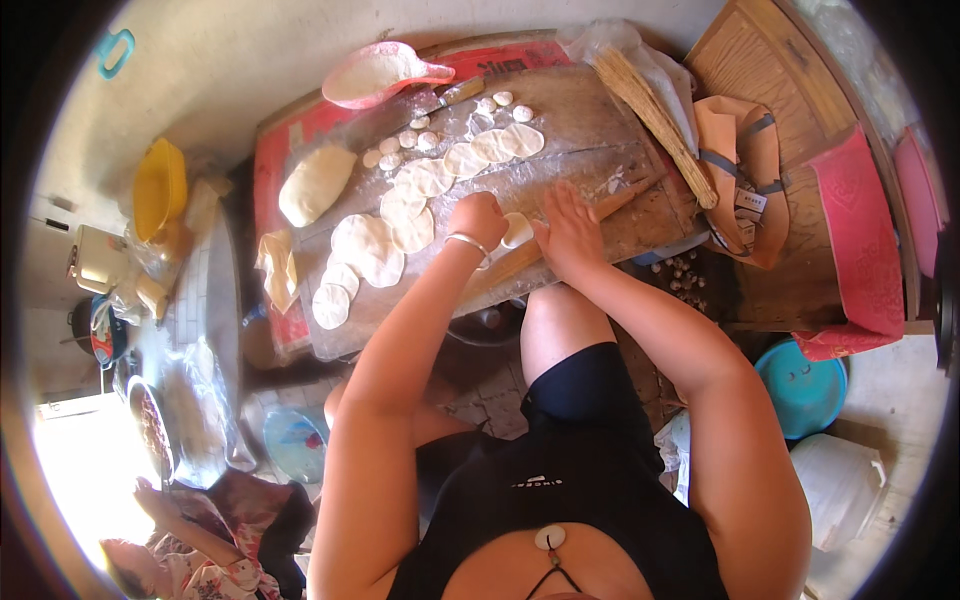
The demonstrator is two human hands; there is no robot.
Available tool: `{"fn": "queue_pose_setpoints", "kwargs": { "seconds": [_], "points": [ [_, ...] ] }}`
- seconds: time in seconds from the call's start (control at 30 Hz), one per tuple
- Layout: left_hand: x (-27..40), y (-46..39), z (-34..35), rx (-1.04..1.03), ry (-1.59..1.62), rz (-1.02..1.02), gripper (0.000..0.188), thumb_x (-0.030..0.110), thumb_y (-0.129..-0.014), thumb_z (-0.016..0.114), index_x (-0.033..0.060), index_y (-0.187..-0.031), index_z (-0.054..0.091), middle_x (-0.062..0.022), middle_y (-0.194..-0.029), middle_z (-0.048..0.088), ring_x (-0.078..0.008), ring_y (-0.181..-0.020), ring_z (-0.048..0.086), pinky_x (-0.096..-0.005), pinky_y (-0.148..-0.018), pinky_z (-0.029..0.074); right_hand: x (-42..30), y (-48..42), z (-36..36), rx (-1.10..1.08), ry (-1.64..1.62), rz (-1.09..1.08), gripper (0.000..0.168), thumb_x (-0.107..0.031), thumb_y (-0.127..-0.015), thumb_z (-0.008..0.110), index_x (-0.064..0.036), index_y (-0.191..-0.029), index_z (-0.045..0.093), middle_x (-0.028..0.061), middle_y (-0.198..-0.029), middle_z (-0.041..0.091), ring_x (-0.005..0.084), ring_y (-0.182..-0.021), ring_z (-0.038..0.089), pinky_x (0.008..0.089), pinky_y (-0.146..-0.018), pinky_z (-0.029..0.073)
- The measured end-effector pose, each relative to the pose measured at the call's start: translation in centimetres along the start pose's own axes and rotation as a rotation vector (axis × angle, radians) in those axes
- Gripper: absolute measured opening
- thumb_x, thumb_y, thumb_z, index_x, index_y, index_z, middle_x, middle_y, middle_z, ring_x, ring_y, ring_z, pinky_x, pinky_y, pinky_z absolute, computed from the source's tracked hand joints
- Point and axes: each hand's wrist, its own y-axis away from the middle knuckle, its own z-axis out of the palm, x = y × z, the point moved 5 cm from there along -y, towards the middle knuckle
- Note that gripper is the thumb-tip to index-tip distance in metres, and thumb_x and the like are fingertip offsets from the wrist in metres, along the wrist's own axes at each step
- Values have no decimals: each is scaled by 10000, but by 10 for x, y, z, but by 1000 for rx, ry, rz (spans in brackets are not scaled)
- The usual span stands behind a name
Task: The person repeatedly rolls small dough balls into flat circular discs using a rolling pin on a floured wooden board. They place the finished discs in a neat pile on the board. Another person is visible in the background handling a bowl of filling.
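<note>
My left hand [478, 217] is curled into a fist on the wooden board, at the edge of a small dough round [517, 230]; its fingertips are hidden. My right hand [571, 229] lies flat, fingers extended, over a tapered wooden rolling pin [626, 199]. Flat dough wrappers [367, 247] overlap in a curved row beyond and left of my hands. Several small dough balls [408, 139] and a large dough lump [317, 185] sit farther back. Loose flour dusts the wooden board [607, 112].
A pink scoop of flour [371, 75] and a knife [459, 91] lie at the back. A straw brush [652, 120] lies across the board's right side, beside an orange strap-like item [742, 180]. Another person [202, 540] is at lower left. A teal basin [802, 386] is at right.
</note>
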Motion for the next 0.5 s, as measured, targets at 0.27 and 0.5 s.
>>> {"fn": "queue_pose_setpoints", "kwargs": {
  "seconds": [0.27, 0.5],
  "points": [
    [14, -8, 2, 57, -155, 34, 205, 200, -787, 543, 67, -814, 696, -170, -867, 672, -345, -852, 636, -436, -781, 494, -19, -59, 3, 82, -36, 80, 630, -448, -918, 459, -44, -1395, 377, 154, -1505, 271, 302, -1397, 236, 463, -1120, 199],
    [-11, 2, -5, 70, 1, 40, 151, 185, -721, 667, 49, -789, 670, -159, -826, 674, -327, -817, 646, -406, -750, 512, -12, 2, 0, -18, -24, -6, 618, -417, -918, 478, -15, -1378, 386, 176, -1491, 287, 343, -1379, 262, 464, -1118, 213]
  ]
}}
